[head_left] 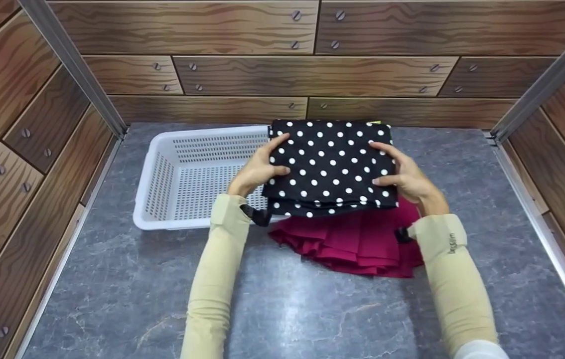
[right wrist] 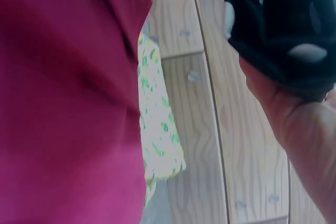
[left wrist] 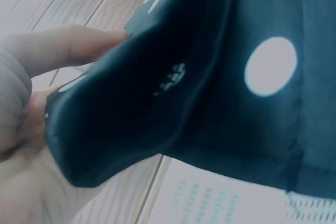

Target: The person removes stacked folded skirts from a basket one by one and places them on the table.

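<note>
Both hands hold up a folded black cloth with white polka dots (head_left: 332,162), one at each side. My left hand (head_left: 256,168) grips its left edge, thumb and fingers spread over the top layer. On the opposite edge, my right hand (head_left: 408,175) pinches the fabric the same way. The left wrist view shows the fold hanging slack, with dark inner layers (left wrist: 136,98) gaping beside the thumb. Beneath the cloth lies a magenta pleated skirt (head_left: 352,244), partly hidden by it. The cloth also overlaps the right part of a white plastic basket (head_left: 163,225) in the head view.
A pale yellow fabric with green print (right wrist: 157,124) pokes out beyond the magenta skirt in the right wrist view. The grey marbled tabletop (head_left: 173,299) is bounded by wood-patterned walls (head_left: 242,75) at the back and sides, with metal rails (head_left: 546,254) along the edges.
</note>
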### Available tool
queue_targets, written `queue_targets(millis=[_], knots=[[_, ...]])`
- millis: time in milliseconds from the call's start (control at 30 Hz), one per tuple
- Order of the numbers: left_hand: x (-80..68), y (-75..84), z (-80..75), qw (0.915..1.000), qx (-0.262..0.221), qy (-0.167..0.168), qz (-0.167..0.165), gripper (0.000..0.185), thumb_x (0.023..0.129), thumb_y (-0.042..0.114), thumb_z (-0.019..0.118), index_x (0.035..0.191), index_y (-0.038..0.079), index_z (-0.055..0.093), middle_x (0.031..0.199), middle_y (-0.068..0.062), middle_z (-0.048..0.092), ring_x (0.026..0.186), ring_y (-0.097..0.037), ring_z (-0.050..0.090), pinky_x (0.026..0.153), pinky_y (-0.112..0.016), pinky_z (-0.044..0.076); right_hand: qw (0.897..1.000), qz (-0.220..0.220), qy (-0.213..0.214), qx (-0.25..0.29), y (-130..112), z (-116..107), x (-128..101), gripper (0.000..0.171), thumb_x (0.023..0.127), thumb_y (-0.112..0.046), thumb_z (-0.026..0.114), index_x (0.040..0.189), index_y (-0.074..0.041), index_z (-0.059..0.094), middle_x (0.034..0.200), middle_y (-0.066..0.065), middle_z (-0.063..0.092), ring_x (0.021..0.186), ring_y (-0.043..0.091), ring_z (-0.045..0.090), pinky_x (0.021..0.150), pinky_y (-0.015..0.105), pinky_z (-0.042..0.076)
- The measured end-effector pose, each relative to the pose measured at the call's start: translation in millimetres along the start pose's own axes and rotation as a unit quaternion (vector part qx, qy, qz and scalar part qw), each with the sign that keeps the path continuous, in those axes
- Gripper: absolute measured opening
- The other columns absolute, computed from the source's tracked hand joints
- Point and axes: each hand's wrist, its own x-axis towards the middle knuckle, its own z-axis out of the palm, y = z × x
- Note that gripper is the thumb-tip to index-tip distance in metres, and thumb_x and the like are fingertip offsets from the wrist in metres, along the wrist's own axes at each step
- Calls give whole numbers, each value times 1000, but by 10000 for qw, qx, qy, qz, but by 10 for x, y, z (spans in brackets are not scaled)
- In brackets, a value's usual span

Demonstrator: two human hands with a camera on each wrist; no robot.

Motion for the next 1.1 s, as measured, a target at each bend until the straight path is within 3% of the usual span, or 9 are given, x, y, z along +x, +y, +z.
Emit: queue_targets(millis=[233,467,733,967,1100], knots=[[59,-26,314,9995,80,-299,59,89,82,-15,66,160,14,34,163,-16,28,138,-29,39,112,-38,38,9999,98,98,-3,34,-280,-231,89,73,35,52,149,-13,51,126,9,58,102,22,66,80,37,60],[107,-78,610,9984,185,-506,169,85,84,-13,64,159,10,34,162,-17,30,139,-26,37,115,-35,32,9997,209,-108,119,118,-552,-502,92,75,35,51,152,-15,46,126,9,59,103,24,67,81,42,59],[160,-118,995,9971,-270,-694,163,84,84,-17,61,159,11,35,159,-18,33,131,-25,45,105,-33,45,9997,75,-188,142,114,-867,-723,92,74,36,49,152,-12,46,124,9,63,100,23,69,79,39,59],[195,-178,1276,9952,-444,-877,-6,86,84,-19,59,159,15,35,163,-13,29,140,-19,36,112,-33,36,9992,237,-94,299,89,-1087,-910,91,74,37,48,148,-15,52,120,9,66,98,24,70,77,40,60],[212,-218,1400,9935,-654,-933,-73,87,83,-21,58,159,15,35,163,-13,29,137,-24,41,108,-34,42,9987,341,-76,376,81,-1171,-976,90,74,37,48,147,-16,54,120,8,66,98,23,70,77,40,60]])
